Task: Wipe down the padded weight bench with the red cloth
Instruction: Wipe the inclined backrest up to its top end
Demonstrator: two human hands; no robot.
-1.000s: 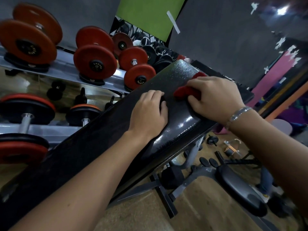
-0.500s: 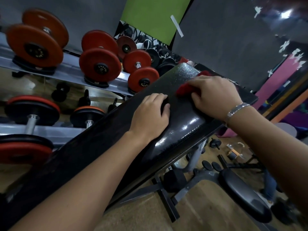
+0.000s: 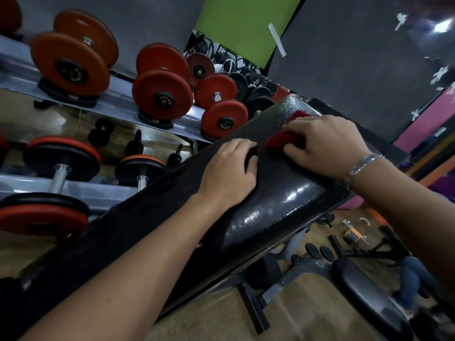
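So, glossy black bench (image 3: 278, 200), tilted, in a grey-walled gym with a tan floor (image 3: 307, 306). Right hand (image 3: 327, 146) bunches the red cloth (image 3: 280, 139) against the pad's upper end. Left hand (image 3: 229, 173) rests palm-down just beside it, fingers loosely bent, holding nothing. Red dumbbells (image 3: 162, 94) on the rack (image 3: 118, 99) behind read ENSAYO.

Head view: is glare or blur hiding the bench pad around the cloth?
Head view: bright glare patches on the glossy bench pad near the right hand; red cloth reads clearly; lower right corner is dim and smeared; wide-angle lens bends the dumbbell rack.
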